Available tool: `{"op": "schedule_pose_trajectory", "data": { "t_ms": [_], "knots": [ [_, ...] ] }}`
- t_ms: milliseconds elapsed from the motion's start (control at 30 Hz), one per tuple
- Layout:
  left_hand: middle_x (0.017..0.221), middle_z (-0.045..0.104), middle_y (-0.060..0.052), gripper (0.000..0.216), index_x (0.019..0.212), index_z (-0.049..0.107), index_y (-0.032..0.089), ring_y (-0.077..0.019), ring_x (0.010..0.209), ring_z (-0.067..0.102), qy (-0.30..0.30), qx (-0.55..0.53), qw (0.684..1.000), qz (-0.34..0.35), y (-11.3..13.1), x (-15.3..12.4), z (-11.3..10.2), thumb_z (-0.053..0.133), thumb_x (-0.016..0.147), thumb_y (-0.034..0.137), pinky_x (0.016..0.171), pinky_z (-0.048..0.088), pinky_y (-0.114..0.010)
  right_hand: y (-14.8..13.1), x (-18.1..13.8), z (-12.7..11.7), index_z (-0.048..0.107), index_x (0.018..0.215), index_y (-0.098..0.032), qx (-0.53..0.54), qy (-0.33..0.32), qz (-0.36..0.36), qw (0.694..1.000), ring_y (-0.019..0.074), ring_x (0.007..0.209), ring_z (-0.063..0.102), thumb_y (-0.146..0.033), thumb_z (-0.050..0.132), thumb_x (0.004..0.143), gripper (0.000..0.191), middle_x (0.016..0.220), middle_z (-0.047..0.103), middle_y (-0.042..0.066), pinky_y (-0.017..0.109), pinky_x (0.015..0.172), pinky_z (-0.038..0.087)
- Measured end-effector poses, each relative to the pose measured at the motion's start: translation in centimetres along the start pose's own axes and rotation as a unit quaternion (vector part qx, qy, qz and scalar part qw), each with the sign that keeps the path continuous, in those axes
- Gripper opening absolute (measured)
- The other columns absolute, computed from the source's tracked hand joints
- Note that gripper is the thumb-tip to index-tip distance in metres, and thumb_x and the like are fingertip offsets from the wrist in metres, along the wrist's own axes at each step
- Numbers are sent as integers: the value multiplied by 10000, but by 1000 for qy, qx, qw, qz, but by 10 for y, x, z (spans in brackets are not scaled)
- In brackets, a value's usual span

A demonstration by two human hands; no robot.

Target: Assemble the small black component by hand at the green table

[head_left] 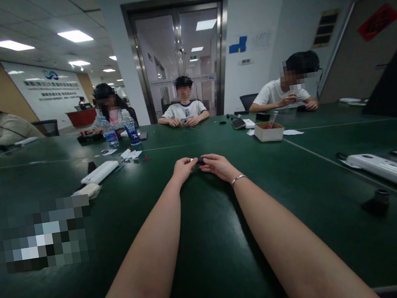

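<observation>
Both my arms reach forward over the dark green table point(213, 246). Between my hands is a small black object point(201, 160), too small to name. My right hand point(218, 165), with a silver bracelet point(238, 179) at the wrist, pinches it from the right with bent fingers. On the other side, my left hand point(184, 168) is closed, its fingertips meeting the object's left end. A tiny pale or shiny bit shows at the left fingertips, and I cannot make out what it is.
White power strips point(100, 173) lie left and a long white device point(392, 172) right, near a small black item point(377, 203). Farther back stand a cardboard box point(269, 131) and two bottles point(131, 129). Several people sit around the table, including a person opposite point(184, 114).
</observation>
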State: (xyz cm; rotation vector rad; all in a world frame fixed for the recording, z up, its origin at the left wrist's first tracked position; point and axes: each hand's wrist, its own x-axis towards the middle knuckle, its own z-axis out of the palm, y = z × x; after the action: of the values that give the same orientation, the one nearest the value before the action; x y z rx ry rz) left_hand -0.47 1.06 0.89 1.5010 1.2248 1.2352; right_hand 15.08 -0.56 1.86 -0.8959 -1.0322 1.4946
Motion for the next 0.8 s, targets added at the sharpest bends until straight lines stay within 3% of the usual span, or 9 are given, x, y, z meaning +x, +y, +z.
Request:
{"op": "schedule_pose_trajectory", "data": {
  "t_ms": [233, 433, 800],
  "knots": [
    [566, 571, -21, 528, 588, 588, 150, -118, 512, 492, -36, 105, 994, 8, -8, 6, 0, 451, 759, 631, 556, 382, -259, 1, 2, -3, 622, 861, -126, -2, -21, -6, 1000, 124, 572, 657, -64, 571, 828, 87, 678, 669, 45, 227, 559, 547],
    [496, 522, -22, 608, 485, 497, 178, -134, 482, 471, -12, 154, 988, -2, -2, 1, 0, 257, 842, 606, 553, 353, -274, 0, 1, -4, 623, 900, -119, -18, -54, -9, 998, 104, 524, 626, -122, 606, 827, 75, 627, 666, 54, 191, 507, 519],
    [503, 532, -22, 561, 492, 494, 186, -145, 497, 482, -16, 190, 982, -17, 5, -1, -1, 280, 852, 559, 543, 329, -279, -3, -2, -2, 606, 955, -155, -35, -46, -5, 998, 94, 560, 653, 9, 519, 799, 243, 743, 674, 27, 185, 544, 538]
  ]
}}
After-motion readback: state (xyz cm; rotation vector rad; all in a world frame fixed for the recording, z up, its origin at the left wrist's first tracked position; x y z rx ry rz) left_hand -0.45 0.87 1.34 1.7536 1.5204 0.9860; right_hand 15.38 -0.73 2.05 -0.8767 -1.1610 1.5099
